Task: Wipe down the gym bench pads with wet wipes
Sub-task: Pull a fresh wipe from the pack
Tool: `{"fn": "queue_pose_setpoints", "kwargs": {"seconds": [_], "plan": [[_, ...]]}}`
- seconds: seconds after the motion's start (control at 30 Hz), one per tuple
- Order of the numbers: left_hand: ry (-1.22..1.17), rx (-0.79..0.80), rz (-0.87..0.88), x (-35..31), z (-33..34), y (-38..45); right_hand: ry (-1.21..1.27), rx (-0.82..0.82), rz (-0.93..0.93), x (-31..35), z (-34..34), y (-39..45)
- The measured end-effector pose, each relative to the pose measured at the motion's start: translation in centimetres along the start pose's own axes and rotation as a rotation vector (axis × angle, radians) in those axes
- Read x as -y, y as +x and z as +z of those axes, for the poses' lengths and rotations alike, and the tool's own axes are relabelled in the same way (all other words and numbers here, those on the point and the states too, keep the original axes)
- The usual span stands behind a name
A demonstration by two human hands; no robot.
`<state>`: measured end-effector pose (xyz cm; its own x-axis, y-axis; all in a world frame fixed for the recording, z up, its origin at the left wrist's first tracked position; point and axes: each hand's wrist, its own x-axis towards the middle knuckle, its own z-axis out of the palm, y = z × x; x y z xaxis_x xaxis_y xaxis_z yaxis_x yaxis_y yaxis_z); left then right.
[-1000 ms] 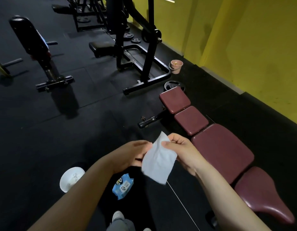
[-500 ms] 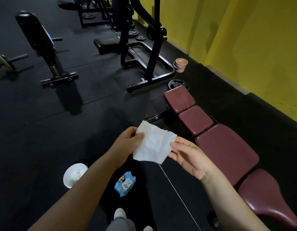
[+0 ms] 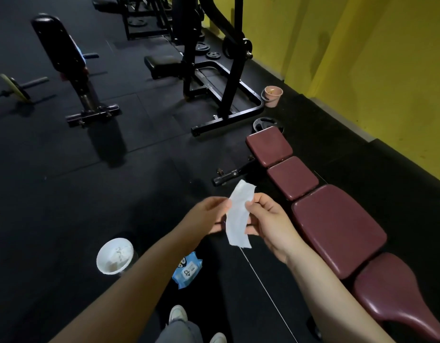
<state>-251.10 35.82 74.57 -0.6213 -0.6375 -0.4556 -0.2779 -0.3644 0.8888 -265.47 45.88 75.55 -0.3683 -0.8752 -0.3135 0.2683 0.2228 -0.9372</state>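
Observation:
A maroon gym bench (image 3: 337, 226) with several pads runs from the middle right toward the lower right corner. A white wet wipe (image 3: 238, 216) hangs folded into a narrow strip in front of me, left of the bench. My left hand (image 3: 209, 214) pinches its left edge and my right hand (image 3: 268, 219) pinches its right edge. A blue pack of wet wipes (image 3: 186, 269) lies on the black floor below my hands.
A white bin (image 3: 115, 254) with crumpled wipes stands on the floor at the lower left. A black rack frame (image 3: 226, 95), a black incline bench (image 3: 73, 68), weight plates and a pink bucket (image 3: 273, 95) stand farther back. A yellow wall (image 3: 374, 58) runs along the right.
The wipe, spread flat between both hands half a second ago, is now folded into a narrow vertical strip. My hands have come closer together.

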Motion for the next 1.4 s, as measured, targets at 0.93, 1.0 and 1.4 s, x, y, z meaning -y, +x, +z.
{"fn": "queue_pose_setpoints", "kwargs": {"seconds": [0.93,1.0,1.4], "plan": [[-0.076,-0.443,0.149,0.4,-2.9,1.7,0.042,-0.641,-0.048,-0.9,-10.5,0.5],[-0.051,-0.392,0.138,0.1,-2.5,2.1,0.046,-0.567,-0.029,-0.7,-11.0,0.5],[0.437,-0.220,0.205,-1.5,0.2,9.4,-0.401,-0.490,0.028,-0.3,-12.6,5.0]]}}
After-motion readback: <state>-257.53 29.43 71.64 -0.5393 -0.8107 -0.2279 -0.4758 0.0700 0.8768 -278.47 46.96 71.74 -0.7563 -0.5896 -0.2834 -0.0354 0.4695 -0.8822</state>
